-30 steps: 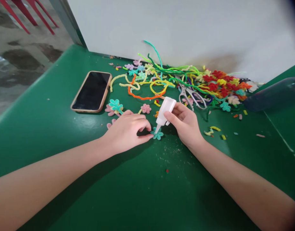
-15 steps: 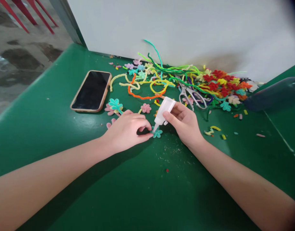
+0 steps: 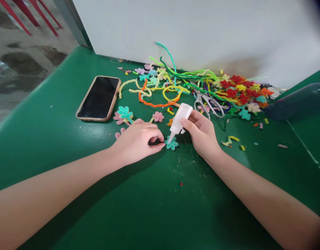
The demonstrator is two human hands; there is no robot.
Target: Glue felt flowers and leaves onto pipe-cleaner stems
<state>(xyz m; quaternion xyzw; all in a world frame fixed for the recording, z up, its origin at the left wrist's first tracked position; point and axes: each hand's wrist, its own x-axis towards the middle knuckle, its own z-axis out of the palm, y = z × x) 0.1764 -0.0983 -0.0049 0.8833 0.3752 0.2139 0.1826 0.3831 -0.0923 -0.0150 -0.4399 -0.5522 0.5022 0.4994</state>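
My left hand [image 3: 141, 140] pinches the left edge of a teal fuzzy flower [image 3: 171, 143] between thumb and finger. In my right hand [image 3: 203, 132] is a small white bottle [image 3: 181, 117], tilted with its thin nozzle pointing down at the flower's petals, near the centre. Whether anything comes out of the nozzle cannot be seen. Just beyond my left hand lie a pink flower [image 3: 158, 117] and a turquoise flower [image 3: 124, 113] on top of paler ones.
A phone [image 3: 99, 99] lies at the left of the green table [image 3: 160, 208]. Scissors [image 3: 201, 100] rest among pipe cleaners, beside a pile of red and orange flowers [image 3: 236, 88]. A dark bottle [image 3: 296, 102] lies at the right, and a white wall [image 3: 188, 31] stands behind.
The teal flower shows a little more and sits slightly further right. The white bottle and my right hand have shifted slightly right. My left hand has hardly moved.
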